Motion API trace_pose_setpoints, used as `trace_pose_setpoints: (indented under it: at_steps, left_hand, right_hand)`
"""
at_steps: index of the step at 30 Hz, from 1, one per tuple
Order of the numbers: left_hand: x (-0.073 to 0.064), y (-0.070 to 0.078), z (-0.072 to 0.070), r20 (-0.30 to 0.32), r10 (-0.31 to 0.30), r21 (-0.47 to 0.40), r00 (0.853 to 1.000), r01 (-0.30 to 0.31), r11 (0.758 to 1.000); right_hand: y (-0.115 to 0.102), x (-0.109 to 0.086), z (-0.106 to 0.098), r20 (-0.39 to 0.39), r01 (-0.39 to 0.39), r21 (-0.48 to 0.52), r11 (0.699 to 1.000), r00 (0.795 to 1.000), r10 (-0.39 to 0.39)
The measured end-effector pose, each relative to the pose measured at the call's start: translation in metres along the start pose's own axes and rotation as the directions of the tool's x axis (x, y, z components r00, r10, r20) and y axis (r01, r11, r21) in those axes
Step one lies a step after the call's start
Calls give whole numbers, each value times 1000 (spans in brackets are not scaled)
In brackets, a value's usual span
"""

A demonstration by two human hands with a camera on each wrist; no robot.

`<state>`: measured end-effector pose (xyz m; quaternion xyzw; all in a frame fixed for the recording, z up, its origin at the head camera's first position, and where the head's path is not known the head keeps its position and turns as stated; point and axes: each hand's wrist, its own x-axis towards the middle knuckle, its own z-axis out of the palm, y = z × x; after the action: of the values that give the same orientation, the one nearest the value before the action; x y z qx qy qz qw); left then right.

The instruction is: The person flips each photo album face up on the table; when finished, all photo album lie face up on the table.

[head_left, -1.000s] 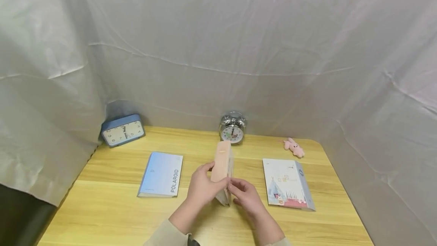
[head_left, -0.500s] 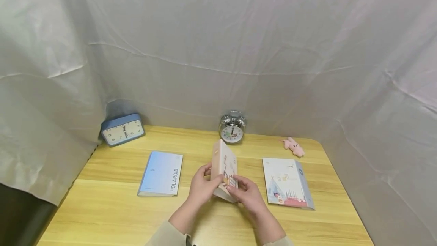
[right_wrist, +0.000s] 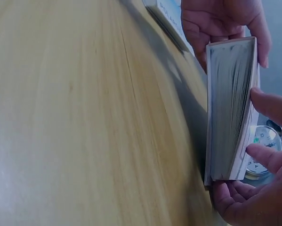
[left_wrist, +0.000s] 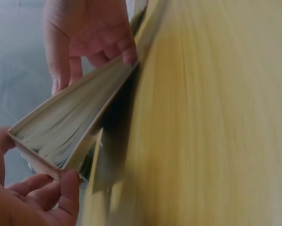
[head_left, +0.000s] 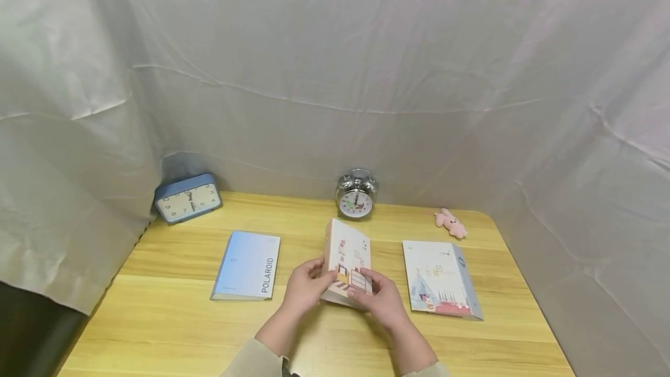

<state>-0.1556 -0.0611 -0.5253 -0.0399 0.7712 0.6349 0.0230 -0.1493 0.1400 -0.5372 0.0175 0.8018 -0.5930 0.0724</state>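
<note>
Left of both hands' fingers, a blue POLAROID album (head_left: 248, 266) is lying on a wooden tabletop (head_left: 173, 330); nearer the middle, a person's left hand (head_left: 303, 291) is gripping the spine side of a thick illustrated album (head_left: 352, 255), while the right hand (head_left: 384, 301) is pinching its opening side, thumb on the cover. Held tilted between those fingers, the album is probably weighing a fair amount for its size, its stiff boards enclosing soft, fanning pages; its smooth cover is perhaps proving slightly slippery, with spine and board edges offering the surest hold. Beyond the right fingers, a tent-print album (head_left: 434, 281) is lying flat. The held album's back cover is hiding from the head view, its small lettering is defying reading, and whether its far edge is touching wood remains unclear.
</note>
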Motion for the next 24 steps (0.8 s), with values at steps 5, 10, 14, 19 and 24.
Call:
trace_pose_setpoints:
  at_steps: [5, 10, 14, 19, 24]
  left_hand:
    - [-1, -5, 0, -8, 30, 77, 1000, -29, 997]
    - [-2, -10, 1, -20, 18, 125, 1000, -15, 992]
    - [-3, -14, 2, -28, 3, 125, 1000, 0, 992]
    - [-2, -18, 3, -45, -6, 137, 999, 12, 990]
    - [-2, -21, 2, -77, -15, 142, 997, 26, 990]
  right_hand:
    - [5, 1, 1, -33, 0, -63, 998, 999, -2]
    - [10, 1, 2, -69, 7, -153, 988, 997, -17]
    - [11, 0, 3, -67, 15, -197, 980, 997, -29]
    - [10, -1, 3, -56, 48, -251, 967, 996, -64]
    - [9, -1, 3, -55, 50, -268, 962, 996, -68]
